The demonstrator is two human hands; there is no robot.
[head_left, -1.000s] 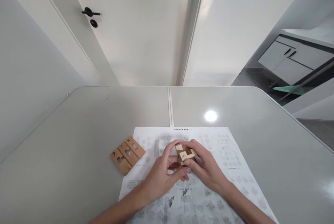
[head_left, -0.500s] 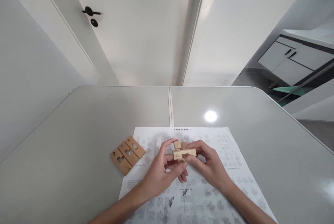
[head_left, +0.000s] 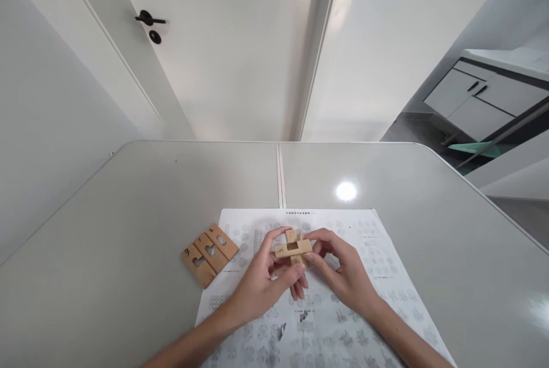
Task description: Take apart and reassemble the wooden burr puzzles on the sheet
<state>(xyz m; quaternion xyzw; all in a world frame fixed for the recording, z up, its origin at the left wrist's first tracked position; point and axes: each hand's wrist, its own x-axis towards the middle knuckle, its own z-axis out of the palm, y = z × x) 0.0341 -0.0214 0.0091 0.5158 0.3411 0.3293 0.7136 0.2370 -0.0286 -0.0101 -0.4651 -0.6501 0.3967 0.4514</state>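
Note:
My left hand (head_left: pixel 261 282) holds a small cluster of crossed light-wood blocks (head_left: pixel 293 249) from the left and below, thumb at its lower end. Across the top lies a notched block marked with a 3, its dark notch facing up. My right hand (head_left: pixel 338 259) pinches the right side of the same cluster between thumb and index finger. Both hands are above a printed sheet (head_left: pixel 364 305). Left of them, three flat wooden pieces (head_left: pixel 210 254) with cut-outs, numbered 3, 1 and 2, lie side by side, partly over the sheet's left edge.
The sheet rests on a grey table (head_left: pixel 128 231) with a seam (head_left: pixel 281 176) running away from me. Behind the table stands a white door with a black handle (head_left: pixel 150 18). A white cabinet (head_left: pixel 484 94) is at the right.
The notched block has shifted slightly left and turned, so its number and notch now show. My right fingertips have moved along its right side. The flat pieces are unmoved.

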